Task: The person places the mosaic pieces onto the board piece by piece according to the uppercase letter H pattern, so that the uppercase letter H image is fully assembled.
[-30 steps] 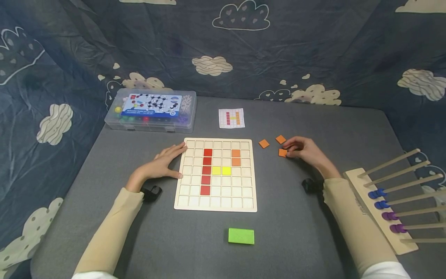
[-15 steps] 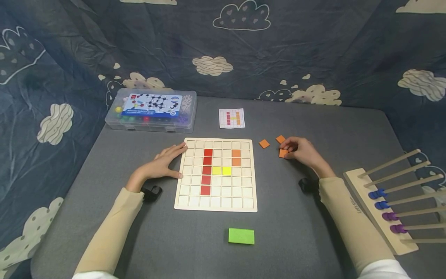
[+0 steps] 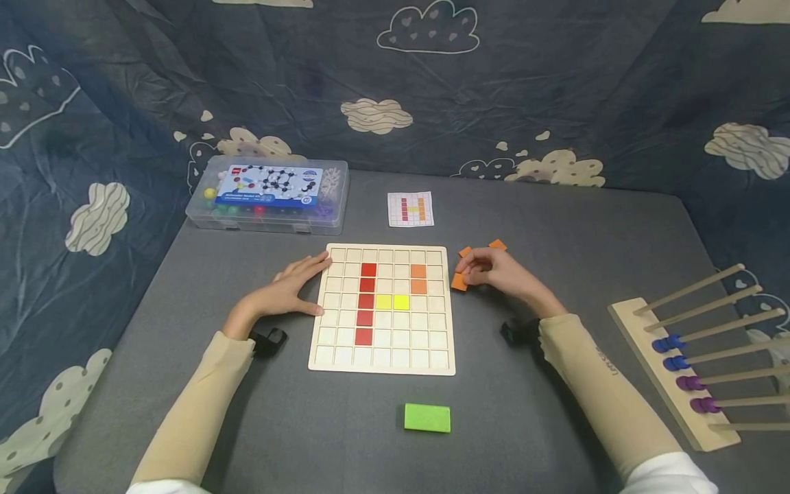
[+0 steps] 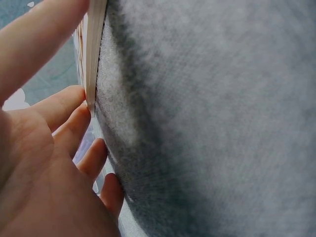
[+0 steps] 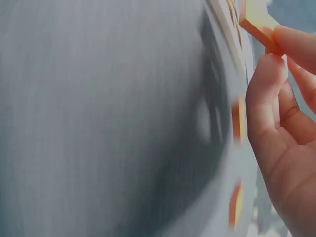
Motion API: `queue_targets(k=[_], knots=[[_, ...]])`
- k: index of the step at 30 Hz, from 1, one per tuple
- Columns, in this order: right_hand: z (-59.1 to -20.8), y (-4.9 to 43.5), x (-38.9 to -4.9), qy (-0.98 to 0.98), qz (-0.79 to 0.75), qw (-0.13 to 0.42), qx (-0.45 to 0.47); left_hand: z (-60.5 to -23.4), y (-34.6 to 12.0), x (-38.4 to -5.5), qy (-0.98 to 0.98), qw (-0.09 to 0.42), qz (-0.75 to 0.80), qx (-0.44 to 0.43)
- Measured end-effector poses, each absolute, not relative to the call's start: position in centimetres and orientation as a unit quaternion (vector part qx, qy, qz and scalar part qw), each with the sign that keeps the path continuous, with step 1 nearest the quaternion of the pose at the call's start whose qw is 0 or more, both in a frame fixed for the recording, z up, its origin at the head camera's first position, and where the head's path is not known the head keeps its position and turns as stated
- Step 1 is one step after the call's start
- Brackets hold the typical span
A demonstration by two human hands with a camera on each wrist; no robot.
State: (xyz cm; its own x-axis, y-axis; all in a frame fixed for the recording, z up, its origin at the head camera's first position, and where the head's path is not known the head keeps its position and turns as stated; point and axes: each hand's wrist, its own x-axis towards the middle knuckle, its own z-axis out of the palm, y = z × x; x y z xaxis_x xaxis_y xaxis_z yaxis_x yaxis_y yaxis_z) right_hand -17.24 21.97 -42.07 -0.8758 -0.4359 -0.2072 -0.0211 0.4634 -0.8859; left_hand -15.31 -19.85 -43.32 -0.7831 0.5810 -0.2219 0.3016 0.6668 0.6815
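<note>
A wooden grid board lies on the grey table, with a column of red tiles, two yellow tiles and two orange tiles set in its squares. My left hand rests against the board's left edge, thumb and fingers spread. Just past the right edge, my right hand pinches an orange tile between thumb and finger, lifted off the table in the right wrist view. Two loose orange tiles lie behind that hand: one tile partly hidden by it, another tile farther right.
A small pattern card lies behind the board. At the back left is a clear plastic box with a molecular model label. A green block sits in front. On the right stands a wooden peg rack with blue and purple beads.
My right hand has picked up the nearest loose orange tile and moved left with it, close to the board's edge. The left hand stays in place.
</note>
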Motion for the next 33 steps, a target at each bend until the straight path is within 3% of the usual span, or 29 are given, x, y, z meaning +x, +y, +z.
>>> queue_targets(k=[8,18,21,27,33], knots=[[-42.3,16.5,-16.5,0.819,-0.476,0.236,-0.219,-43.3,-19.9,-15.3,0.888,0.215,0.322,0.247],[-42.1,14.1,-15.5,0.870,-0.384,0.179,-0.252,-43.2,-19.9,-15.3,0.889,0.214,0.319,0.249],[-42.3,14.3,-15.5,0.868,-0.389,0.177,-0.253,-43.1,-19.9,-15.3,0.889,0.213,0.319,0.250],[-42.7,16.6,-16.9,0.813,-0.496,0.225,-0.205,-43.2,-19.8,-15.3,0.889,0.215,0.319,0.249],[-42.9,20.7,-18.9,0.789,-0.560,0.212,-0.136,-43.2,-19.9,-15.3,0.889,0.216,0.321,0.246]])
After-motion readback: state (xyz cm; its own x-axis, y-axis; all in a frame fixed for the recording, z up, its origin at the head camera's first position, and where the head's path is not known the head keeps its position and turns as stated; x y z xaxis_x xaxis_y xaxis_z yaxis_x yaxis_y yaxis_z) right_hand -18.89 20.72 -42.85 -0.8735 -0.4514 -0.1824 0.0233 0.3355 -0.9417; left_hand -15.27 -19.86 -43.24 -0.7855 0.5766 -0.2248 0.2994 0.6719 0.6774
